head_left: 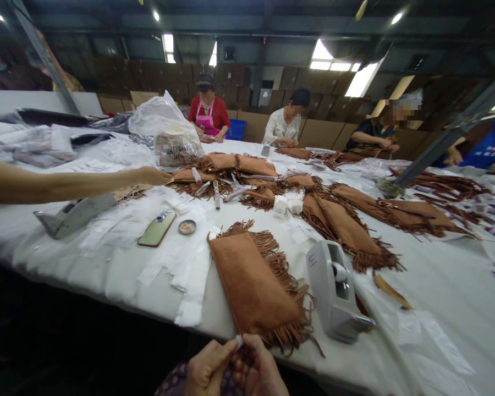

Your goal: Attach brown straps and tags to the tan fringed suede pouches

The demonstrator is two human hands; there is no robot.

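Observation:
At the table's near edge, a brown fringed suede-like bag (251, 280) lies flat, its fringe along the right and bottom sides. My left hand (208, 366) is closed, thumb and finger pinching a small white piece (239, 341) by the bag's lower left corner. Against the same piece, my right hand (258, 366) is closed too, with its fingers curled. Whether the white piece is paper or tape I cannot make out. Just right of the bag stands a grey tape dispenser (322, 286).
Fringed bags (334, 220) are piled across the table. White paper strips (193, 297), a phone (157, 229) and a small round dish (187, 227) lie to the left. Another person's arm (74, 179) reaches in above a second dispenser (76, 214). Several people work opposite.

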